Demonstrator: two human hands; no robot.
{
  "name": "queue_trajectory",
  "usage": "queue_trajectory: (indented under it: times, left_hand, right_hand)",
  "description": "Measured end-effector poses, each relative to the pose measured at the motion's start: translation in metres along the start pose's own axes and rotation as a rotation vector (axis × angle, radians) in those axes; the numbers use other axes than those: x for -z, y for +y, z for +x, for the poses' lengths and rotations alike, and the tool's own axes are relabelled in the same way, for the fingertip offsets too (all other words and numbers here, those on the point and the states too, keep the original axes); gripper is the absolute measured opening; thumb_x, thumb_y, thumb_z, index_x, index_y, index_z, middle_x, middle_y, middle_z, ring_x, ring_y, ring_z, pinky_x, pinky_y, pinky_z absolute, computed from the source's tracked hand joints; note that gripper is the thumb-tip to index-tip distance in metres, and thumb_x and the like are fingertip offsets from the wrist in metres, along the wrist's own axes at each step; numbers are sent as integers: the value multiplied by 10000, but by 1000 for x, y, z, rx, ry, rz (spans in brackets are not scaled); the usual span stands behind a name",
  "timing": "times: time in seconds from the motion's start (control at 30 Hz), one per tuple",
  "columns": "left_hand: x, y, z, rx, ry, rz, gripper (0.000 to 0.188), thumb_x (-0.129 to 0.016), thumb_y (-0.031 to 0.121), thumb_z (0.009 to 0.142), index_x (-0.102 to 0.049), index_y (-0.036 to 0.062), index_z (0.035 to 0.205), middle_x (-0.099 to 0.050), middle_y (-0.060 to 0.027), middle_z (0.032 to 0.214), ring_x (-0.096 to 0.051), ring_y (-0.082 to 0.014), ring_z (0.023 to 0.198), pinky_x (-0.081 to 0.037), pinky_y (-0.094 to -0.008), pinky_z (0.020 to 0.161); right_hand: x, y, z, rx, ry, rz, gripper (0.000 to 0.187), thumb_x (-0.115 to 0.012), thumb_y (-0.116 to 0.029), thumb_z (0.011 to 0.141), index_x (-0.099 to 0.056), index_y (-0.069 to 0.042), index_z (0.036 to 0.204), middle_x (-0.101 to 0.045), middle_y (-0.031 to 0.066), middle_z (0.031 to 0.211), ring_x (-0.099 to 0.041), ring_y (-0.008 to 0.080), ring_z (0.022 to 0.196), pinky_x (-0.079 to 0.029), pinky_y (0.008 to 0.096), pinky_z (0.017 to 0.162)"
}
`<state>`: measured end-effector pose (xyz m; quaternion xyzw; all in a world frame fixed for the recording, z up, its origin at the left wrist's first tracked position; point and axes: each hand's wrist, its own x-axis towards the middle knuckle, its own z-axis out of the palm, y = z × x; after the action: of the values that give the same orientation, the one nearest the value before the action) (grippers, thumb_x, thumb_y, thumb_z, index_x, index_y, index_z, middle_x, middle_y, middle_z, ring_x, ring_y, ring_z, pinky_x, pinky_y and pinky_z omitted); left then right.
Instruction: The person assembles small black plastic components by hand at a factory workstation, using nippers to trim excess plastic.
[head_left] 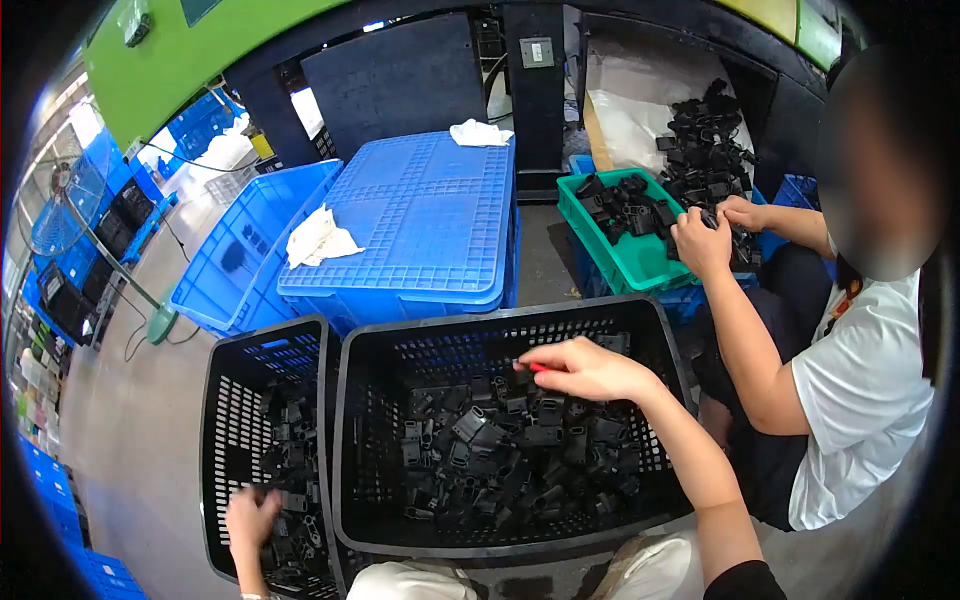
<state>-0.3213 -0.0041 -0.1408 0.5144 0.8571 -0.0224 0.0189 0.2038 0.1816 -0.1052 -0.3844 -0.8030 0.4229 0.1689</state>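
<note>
Loose black plastic parts [483, 424] lie heaped in the wide black crate [370, 440], set before the person's knees. Right hand [590, 370] hangs over the far half of this heap, fingers bent, thumb and fingers closed on a small red object [540, 367]; a dark bit shows at the fingertips, too small to tell.

Left hand [252, 517] is at the narrow black crate [228, 440], just beside the wide one, near more parts of the same sort [300, 500]. Blurred; thumb and fingers look parted, but cannot tell whether anything is pinched.

Beyond: blue lidded bin [420, 210], two white cloths on top, with an open blue bin [205, 290] to its left. To the right, a seated co-worker's hands [705, 242] work by a green tray [640, 270] of black pieces. Far left, a standing fan [65, 190].
</note>
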Motion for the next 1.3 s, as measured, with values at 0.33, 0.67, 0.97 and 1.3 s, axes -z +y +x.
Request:
queue_trajectory:
  times: [0.33, 0.67, 0.97, 1.3]
  left_hand:
    - [123, 350, -12, -1242, -335, -966, 581, -809, 208, 634, -511, 16, 1094, -581, -93, 967, -575, -218, 911, -458, -350, 832]
    - [117, 384, -31, -1298, -338, -1046, 484, -758, 108, 643, -507, 17, 1047, -569, -136, 970, -582, -270, 889, -464, -341, 815]
    - [101, 371, -26, -1071, -270, -1162, 416, -694, 53, 621, -498, 46, 988, -578, -88, 786, -588, -215, 700, -478, -311, 689]
    - [93, 370, -28, -1099, -66, -1213, 445, -749, 80, 595, -502, 59, 965, -560, -81, 827, -576, -218, 714, -469, -307, 674]
  right_hand:
    - [15, -79, -17, 315, 401, 684, 277, -656, -152, 871, -604, -11, 1103, -463, -66, 681, -379, 16, 614, -318, 187, 549]
    - [27, -72, -52, 150, 487, 341, 210, -615, -185, 871, -605, 6, 959, -551, 13, 698, -473, 39, 636, -380, 218, 545]
    - [23, -82, -65, 375, 625, -342, 282, -680, -159, 800, -632, -25, 1043, -555, 83, 685, -550, 217, 539, -446, 308, 511]
    - [8, -87, -52, 406, 583, -673, 195, -717, -219, 743, -617, -70, 822, -500, 33, 596, -534, 205, 476, -392, 314, 426]
